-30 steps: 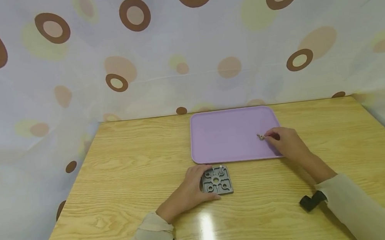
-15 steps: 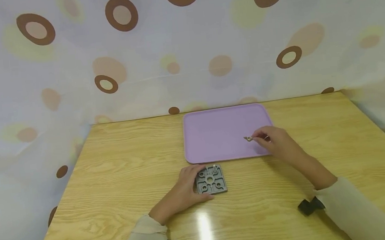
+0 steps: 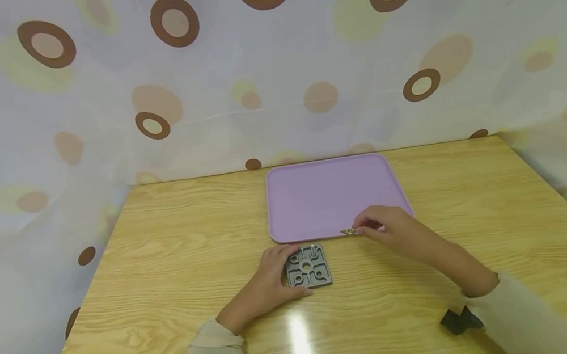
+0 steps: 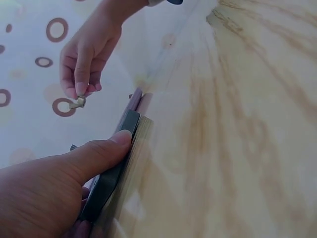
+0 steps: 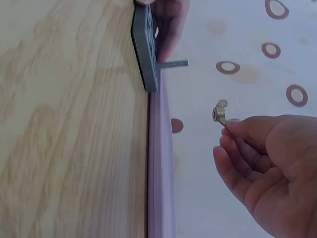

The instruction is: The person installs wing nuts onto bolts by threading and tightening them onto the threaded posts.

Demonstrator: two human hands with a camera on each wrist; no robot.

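Right now, a person's right hand [image 3: 391,232] pinches a small, gold-coloured metal wing nut [image 5: 218,113] by one of its wings, between the thumb and a finger. The other wing sticks out past the fingertips. The nut is up in the air over the near edge of a flat, light purple tray [image 3: 331,195] with round corners.

The left hand [image 3: 268,284] grips a square, grey metal plate [image 3: 314,266], with its thumb on the near side and its fingers on the far side. The plate lies flat on the table, just in front of the tray. It has a round hole in the middle and more rings near the corners. A thin grey bolt [image 5: 173,64] stands straight up near its far right corner. The wing nut is apart from the bolt.

Both arms wear cream sleeves [image 3: 522,313]. The yellow-brown wooden table [image 3: 190,220] has wavy lines. Behind it hangs a white cloth [image 3: 252,60] with brown rings and pale spots.
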